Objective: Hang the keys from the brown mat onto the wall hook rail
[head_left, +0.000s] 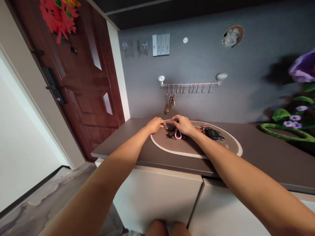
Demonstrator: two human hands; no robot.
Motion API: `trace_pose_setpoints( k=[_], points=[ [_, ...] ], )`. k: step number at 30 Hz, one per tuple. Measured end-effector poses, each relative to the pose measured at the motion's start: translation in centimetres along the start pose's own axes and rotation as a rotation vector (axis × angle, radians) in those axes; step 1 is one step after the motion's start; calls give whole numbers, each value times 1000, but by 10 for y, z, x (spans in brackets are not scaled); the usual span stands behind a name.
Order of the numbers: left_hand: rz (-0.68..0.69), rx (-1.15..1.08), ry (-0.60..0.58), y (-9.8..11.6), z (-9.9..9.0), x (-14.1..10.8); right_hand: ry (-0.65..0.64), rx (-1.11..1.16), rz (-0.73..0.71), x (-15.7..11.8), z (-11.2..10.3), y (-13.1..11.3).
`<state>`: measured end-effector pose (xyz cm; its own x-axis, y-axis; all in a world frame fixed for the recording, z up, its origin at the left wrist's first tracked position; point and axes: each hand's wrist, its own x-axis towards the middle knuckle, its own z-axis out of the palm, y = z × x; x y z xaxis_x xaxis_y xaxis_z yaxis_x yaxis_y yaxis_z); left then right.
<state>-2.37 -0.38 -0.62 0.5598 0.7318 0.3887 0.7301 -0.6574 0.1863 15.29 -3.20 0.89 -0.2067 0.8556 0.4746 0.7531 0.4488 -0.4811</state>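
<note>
Both hands work close together over the oval brown mat (169,148) with a pale border. My left hand (155,125) is closed, its fingertips pinching the edge of a bunch of dark keys (170,131). Just right of it, my right hand (183,124) is also closed in a pinch; whatever sits between its fingertips is too small to make out. A pink strap loop (178,134) shows directly below the right hand, beside the keys. More keys with a black fob (212,133) lie on the mat to the right, partly behind my right wrist.
A clear hook rail (190,84) on the grey wall carries keys with a brown tag (168,105). Purple artificial flowers (292,121) stand at the right of the dark countertop (261,157). White cabinet doors (157,196) are below; a red-brown door (86,82) is left.
</note>
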Motion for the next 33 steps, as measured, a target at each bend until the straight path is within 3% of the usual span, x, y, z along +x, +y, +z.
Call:
trace_pose_setpoints(
  k=[13,24,27,33],
  points=[
    [-56,14,32,4,-6,-1,-75,-163,-20,4,6,-2],
    [-155,-120,146,11,-11,-2,-95,-176,2,2,3,-8],
    [-174,-251,188,15,-11,-1,-104,-201,-20,1,2,-10],
    [-343,-842,231,19,-4,2,-80,-201,-41,0,1,-13]
  ],
)
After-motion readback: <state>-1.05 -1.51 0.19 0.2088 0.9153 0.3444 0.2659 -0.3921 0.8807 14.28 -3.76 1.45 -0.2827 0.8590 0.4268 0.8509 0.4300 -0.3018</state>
